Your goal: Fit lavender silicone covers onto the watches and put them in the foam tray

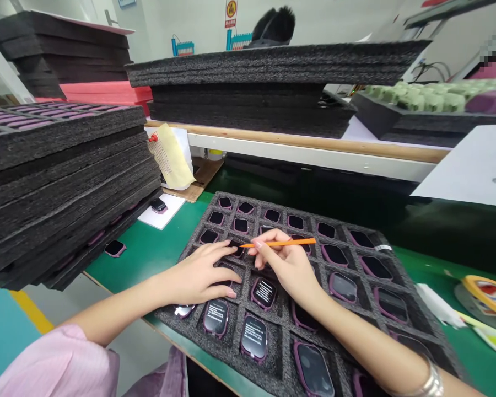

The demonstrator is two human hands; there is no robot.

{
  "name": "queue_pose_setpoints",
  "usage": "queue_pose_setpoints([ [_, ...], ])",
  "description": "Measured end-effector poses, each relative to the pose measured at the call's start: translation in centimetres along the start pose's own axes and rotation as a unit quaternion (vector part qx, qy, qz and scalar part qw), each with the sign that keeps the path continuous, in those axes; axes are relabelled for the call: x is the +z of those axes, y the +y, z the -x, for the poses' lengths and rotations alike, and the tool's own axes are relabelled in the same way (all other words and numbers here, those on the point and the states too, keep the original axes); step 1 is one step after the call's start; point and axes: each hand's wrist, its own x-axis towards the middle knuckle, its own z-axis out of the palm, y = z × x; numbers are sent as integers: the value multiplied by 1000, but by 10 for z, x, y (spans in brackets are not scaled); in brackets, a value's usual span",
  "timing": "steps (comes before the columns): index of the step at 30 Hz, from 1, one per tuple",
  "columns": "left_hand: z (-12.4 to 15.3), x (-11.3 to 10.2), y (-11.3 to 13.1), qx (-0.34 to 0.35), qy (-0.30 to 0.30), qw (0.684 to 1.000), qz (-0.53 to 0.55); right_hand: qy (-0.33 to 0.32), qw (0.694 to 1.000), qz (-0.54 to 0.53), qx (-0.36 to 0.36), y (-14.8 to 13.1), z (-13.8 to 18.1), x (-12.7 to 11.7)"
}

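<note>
My right hand (283,259) pinches a slim orange stick (293,242), its pointed end touching or just above a purple-framed smartwatch (236,249) in the foam tray (279,361). Over the tray's left side, my left hand (204,273) lies with fingers spread, one fingertip on or near that same watch. Smartwatches sit in the tray's pockets. White text glows on a few screens, such as the watch (263,292) between my hands and the one (254,335) nearer me. Most other screens are dark. My hands hide part of several watches.
Tall stacks of black foam trays (66,182) rise on the left. Two loose watches lie there, one (115,248) on the green table, one on white paper (167,212). Behind, a shelf (306,149) bears more foam (252,110). A roll of tape (488,292) is at right.
</note>
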Motion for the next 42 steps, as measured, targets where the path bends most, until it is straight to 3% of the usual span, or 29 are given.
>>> queue_pose_setpoints([
  [7, 2, -1, -7, 25, 61, 997, 33, -27, 1000, -2, 14, 8, 14, 2],
  [20, 2, -2, -8, -10, 47, 991, 128, -97, 990, 91, -42, 9, 19, -1],
  [28, 5, 0, -9, -94, 38, 982, 159, -103, 987, 107, -56, 9, 20, -1],
  [36, 2, -2, -8, -101, 41, 984, 144, -109, 987, 107, -54, 5, 18, -4],
  [42, -12, -13, 9, -68, 3, 994, 82, -49, 995, 80, -20, -13, 23, -34],
])
